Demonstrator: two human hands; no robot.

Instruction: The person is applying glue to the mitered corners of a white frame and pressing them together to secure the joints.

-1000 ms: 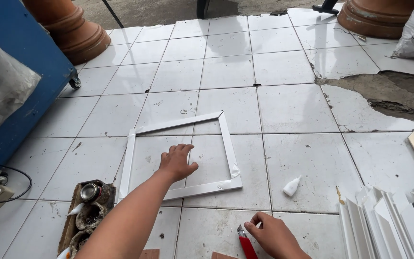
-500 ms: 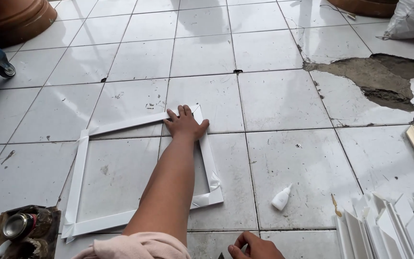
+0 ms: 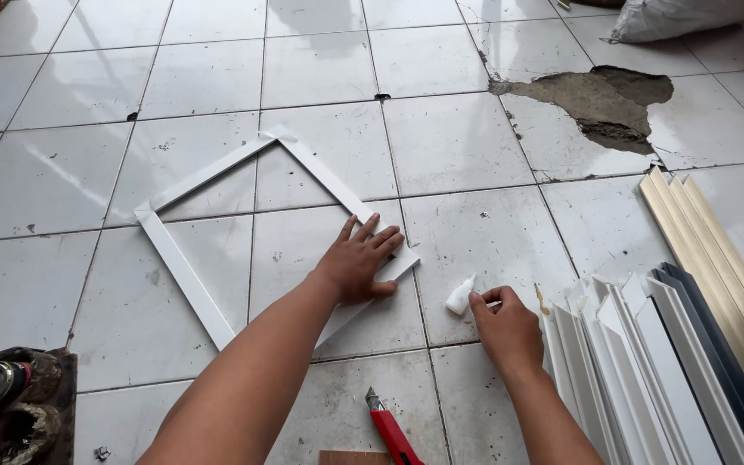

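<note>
A white rectangular frame [image 3: 189, 277] of thin strips lies flat on the tiled floor, turned like a diamond. My left hand [image 3: 362, 260] presses flat on its near right corner, fingers spread, holding nothing. My right hand [image 3: 505, 329] is low on the floor to the right of the frame. Its thumb and forefinger pinch the near end of a small white glue bottle [image 3: 459, 296], which lies on the tile. A red utility knife [image 3: 392, 432] lies between my forearms at the bottom edge, touched by neither hand.
A stack of white, grey and cream profile strips [image 3: 660, 353] lies at the right. A broken patch of tile [image 3: 600, 102] is beyond it, with a white sack [image 3: 691, 15] at the top right. Tins on a dirty board [image 3: 2, 387] sit at the bottom left.
The frame has been turned on the floor and my left hand now rests on its near right corner. My right hand has left the red knife and moved up to the glue bottle.
</note>
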